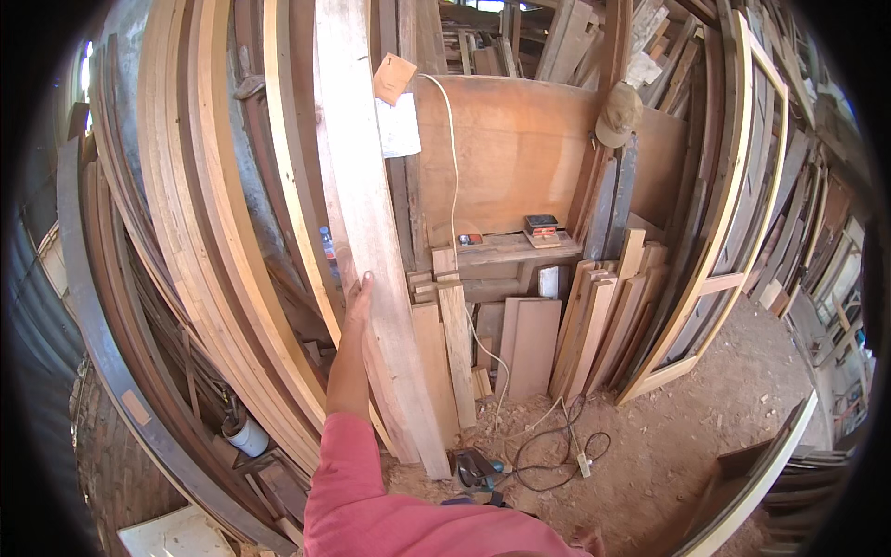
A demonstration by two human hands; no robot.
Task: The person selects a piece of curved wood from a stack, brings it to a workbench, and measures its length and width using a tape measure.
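Note:
My left hand (358,299) is closed on the left edge of a tall, pale wooden plank (385,353), with the thumb lying on its face. The plank stands nearly upright, its foot on the dusty floor. A red-sleeved arm reaches up to it. Low in the picture, a small part of my right hand (587,539) shows at the edge of the shirt; its fingers cannot be made out. Beside the plank's foot lies a dark power tool (475,469) with teal parts.
Long boards (200,232) lean at the left, by a white bucket (249,436). Short offcuts (594,320) stand below a wooden ledge (510,248). A wooden frame (733,213) leans at the right. A black cable (557,473) coils on the floor. A cap (619,116) hangs behind.

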